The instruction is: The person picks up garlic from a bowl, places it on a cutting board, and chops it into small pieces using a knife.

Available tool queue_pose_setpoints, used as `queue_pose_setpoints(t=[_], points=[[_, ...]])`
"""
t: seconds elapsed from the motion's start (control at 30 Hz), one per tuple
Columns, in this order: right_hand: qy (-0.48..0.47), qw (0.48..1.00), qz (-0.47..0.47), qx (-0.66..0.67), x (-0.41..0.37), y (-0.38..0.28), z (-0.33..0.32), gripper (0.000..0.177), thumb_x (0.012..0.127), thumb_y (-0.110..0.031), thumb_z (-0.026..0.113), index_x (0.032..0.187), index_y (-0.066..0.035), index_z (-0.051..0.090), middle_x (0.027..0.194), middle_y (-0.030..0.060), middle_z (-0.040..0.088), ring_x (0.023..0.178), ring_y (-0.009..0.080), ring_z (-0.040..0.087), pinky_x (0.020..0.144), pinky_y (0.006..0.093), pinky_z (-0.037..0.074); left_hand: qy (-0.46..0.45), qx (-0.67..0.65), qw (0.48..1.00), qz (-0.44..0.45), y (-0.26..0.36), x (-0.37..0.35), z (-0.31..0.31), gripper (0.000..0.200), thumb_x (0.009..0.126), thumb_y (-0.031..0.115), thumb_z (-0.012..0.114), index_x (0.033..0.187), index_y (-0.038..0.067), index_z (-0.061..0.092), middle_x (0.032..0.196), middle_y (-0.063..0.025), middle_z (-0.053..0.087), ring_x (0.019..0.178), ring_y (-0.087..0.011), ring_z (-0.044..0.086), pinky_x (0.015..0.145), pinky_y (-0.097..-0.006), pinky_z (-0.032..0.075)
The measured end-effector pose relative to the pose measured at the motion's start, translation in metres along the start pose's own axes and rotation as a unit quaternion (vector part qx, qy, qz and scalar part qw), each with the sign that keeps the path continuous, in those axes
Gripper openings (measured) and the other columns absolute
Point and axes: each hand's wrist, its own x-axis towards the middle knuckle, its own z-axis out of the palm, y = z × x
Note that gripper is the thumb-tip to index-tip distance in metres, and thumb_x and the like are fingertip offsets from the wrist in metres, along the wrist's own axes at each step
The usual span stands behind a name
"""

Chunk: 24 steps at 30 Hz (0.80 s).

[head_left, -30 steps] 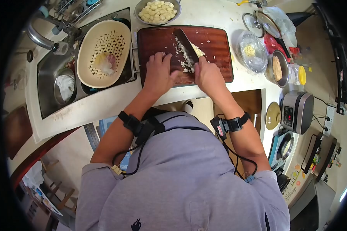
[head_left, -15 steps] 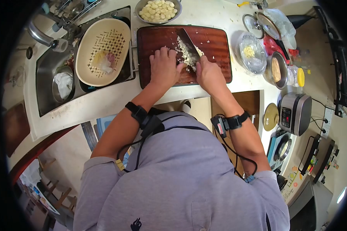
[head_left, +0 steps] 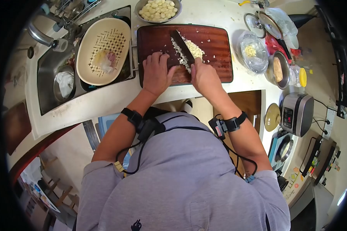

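Observation:
My right hand (head_left: 205, 75) is closed round the handle of a knife (head_left: 182, 45), whose dark blade slants up and to the left across the brown cutting board (head_left: 218, 57). Chopped pale pieces (head_left: 192, 48) lie on both sides of the blade, with most to its right. On the left part of the board rests my left hand (head_left: 156, 72), fingers spread and holding nothing, a short gap away from the blade. A bowl of whole peeled cloves (head_left: 158, 10) stands just behind the board.
To the left, a beige colander (head_left: 83, 57) with scraps sits over the steel sink (head_left: 46, 84). On the right stand a plastic-covered bowl (head_left: 252, 52), a metal bowl (head_left: 285, 69), a yellow-lidded jar (head_left: 302, 77), pot lids (head_left: 254, 24) and a rice cooker (head_left: 298, 114).
The knife and my right hand have shifted left, leaving more chopped pieces to the right of the blade. My left hand has also moved left and slightly toward me.

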Motion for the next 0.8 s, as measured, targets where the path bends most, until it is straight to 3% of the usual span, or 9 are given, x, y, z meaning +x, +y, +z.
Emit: queue_pose_setpoints(t=[0.37,0.57,0.8], points=[[-0.002,1.000,-0.018,-0.001,0.014,0.010,-0.024,0.020,0.105,-0.015,0.056,0.100,0.004,0.056,0.077,0.0361,0.066,0.077,0.0566,0.067,0.071,0.0630,0.053,-0.043,0.003,0.999,0.004,0.015,0.006,-0.002,0.060,0.081,0.034,0.086,0.129,0.007,0.061,0.127,-0.0143,0.056,0.117,-0.0337,0.053,0.099,-0.0496,0.039],[0.015,1.000,-0.008,0.015,0.005,0.018,-0.003,0.021,0.104,-0.016,0.057,0.100,0.005,0.057,0.076,0.0357,0.066,0.075,0.0565,0.066,0.071,0.0633,0.053,-0.030,0.013,0.999,0.004,0.013,0.003,0.004,0.061,0.081,0.035,0.086,0.129,0.008,0.060,0.127,-0.0147,0.056,0.118,-0.0339,0.053,0.100,-0.0495,0.039],[-0.032,0.998,-0.030,-0.042,0.017,0.027,-0.039,0.021,0.104,-0.018,0.058,0.103,0.003,0.054,0.080,0.0352,0.067,0.080,0.0559,0.067,0.074,0.0631,0.053,-0.029,0.012,0.999,0.014,0.011,0.001,0.005,0.063,0.082,0.037,0.086,0.131,0.008,0.059,0.128,-0.0139,0.054,0.118,-0.0346,0.052,0.101,-0.0492,0.039]])
